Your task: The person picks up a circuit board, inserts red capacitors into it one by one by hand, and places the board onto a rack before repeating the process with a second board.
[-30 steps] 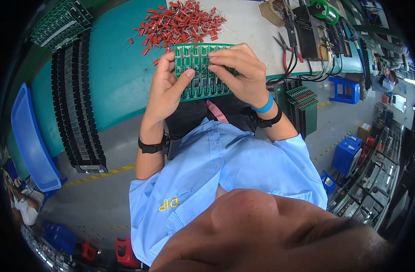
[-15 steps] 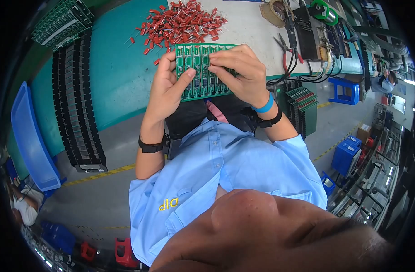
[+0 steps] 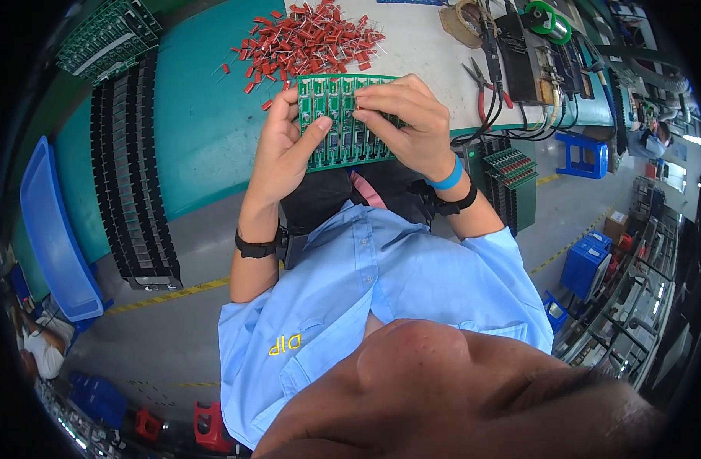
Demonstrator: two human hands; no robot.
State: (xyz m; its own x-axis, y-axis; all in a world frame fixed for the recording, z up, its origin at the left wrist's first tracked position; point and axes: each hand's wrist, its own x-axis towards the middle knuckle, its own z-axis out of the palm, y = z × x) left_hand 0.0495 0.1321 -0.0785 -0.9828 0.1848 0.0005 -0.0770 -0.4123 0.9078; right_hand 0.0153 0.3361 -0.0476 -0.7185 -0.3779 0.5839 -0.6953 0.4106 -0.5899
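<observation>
A green circuit board panel (image 3: 341,141) is held over the edge of the workbench. My left hand (image 3: 283,145) grips its left edge, thumb laid across the face. My right hand (image 3: 406,122) rests on the panel's upper right part, fingertips pinched together on the board near its top middle; whether they hold a small part is hidden. Just beyond the panel lies a heap of small red components with wire leads (image 3: 308,38). A black band sits on my left wrist, a blue and a black band on my right.
The bench has a teal surface (image 3: 205,130) and a white mat (image 3: 419,38). Black slotted racks (image 3: 128,176) lie at left, a blue tray (image 3: 52,229) beyond them. Pliers (image 3: 484,76), cables and a tape roll (image 3: 461,15) lie at right; green boards (image 3: 511,164) stand below.
The panel and both hands stay nearly in place. My right fingertips have shifted slightly along the top of the board.
</observation>
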